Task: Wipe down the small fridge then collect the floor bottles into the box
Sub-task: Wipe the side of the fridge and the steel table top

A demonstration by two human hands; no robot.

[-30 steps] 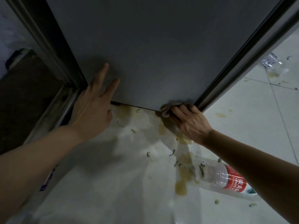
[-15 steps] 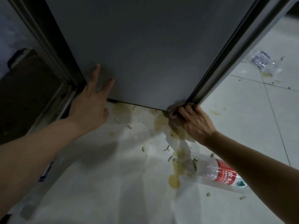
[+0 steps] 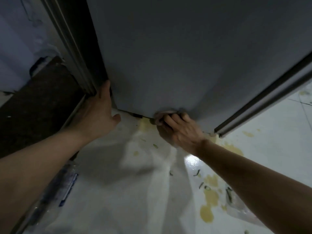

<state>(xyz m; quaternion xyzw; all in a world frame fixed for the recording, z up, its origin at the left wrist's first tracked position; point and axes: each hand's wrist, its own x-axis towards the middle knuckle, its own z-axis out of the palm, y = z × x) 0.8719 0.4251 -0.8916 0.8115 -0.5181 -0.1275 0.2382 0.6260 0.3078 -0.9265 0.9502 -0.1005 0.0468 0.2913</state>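
The small fridge [image 3: 168, 56] fills the upper view, its grey side panel reaching down to the floor. My right hand [image 3: 179, 130] grips a crumpled cloth [image 3: 162, 115] and presses it against the panel's bottom edge, left of the right corner. My left hand [image 3: 99, 110] lies on the fridge's lower left corner, fingers wrapped round the edge and partly hidden. A clear plastic bottle [image 3: 239, 208] lies on the floor under my right forearm, mostly covered. Another clear bottle with a blue label [image 3: 67, 184] lies beside my left forearm.
Yellowish spills [image 3: 209, 206] and small green scraps [image 3: 196, 173] dirty the white tiled floor. A dark brown surface [image 3: 33, 107] sits to the left of the fridge, beside a metal frame [image 3: 70, 44]. The fridge's door seal strip [image 3: 263, 97] runs down on the right.
My right hand slid the cloth left along the fridge's bottom edge, away from the right corner. My left hand shifted from flat on the panel to the left corner. The view moved closer.
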